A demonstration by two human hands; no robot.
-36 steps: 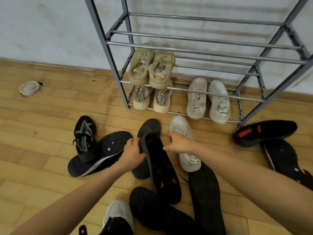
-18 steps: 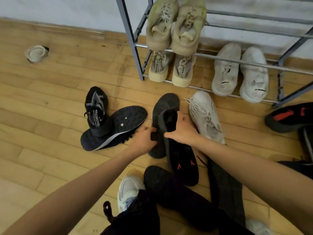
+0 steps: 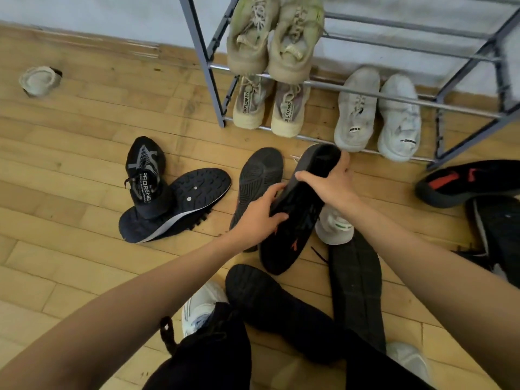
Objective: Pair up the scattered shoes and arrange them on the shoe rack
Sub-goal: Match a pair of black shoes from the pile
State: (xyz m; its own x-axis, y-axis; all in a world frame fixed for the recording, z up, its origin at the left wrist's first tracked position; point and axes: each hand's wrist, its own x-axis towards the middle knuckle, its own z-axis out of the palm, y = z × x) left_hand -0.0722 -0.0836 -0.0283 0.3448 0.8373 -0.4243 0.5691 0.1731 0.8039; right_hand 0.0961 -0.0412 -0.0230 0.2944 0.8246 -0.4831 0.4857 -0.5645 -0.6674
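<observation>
Through the head camera I am observing a wooden plank floor (image 3: 70, 153), which is meeting a pale wall (image 3: 84, 12) along a wooden skirting strip. The grey metal shoe rack (image 3: 202, 60) is standing against that wall.

On the rack, a beige pair (image 3: 247, 43) is resting on an upper rail, toes pointing down towards me. A cream pair (image 3: 250, 105) and a white pair (image 3: 357, 114) are sitting side by side on the lowest tier.

Both hands are gripping one black shoe (image 3: 298, 220) with orange marks, tilted on its side just in front of the rack. The left hand (image 3: 261, 212) is curling its fingers over the shoe's middle. The right hand (image 3: 332, 182) is clasping the far end, thumb on the near edge.

A second black shoe, sole up (image 3: 260, 175), is lying on the floor just left of the held one. A white sneaker (image 3: 334, 226) is lying partly hidden beneath it.

To the left, a black lettered shoe (image 3: 145, 175) is leaning on an overturned dark shoe (image 3: 194, 198). At the right edge, a black-and-red shoe (image 3: 467, 181) is lying on the floor. More dark shoes (image 3: 275, 305) are crowding the floor nearest me.

A small pale object (image 3: 39, 80) is lying far left near the wall; I cannot tell what it is.
</observation>
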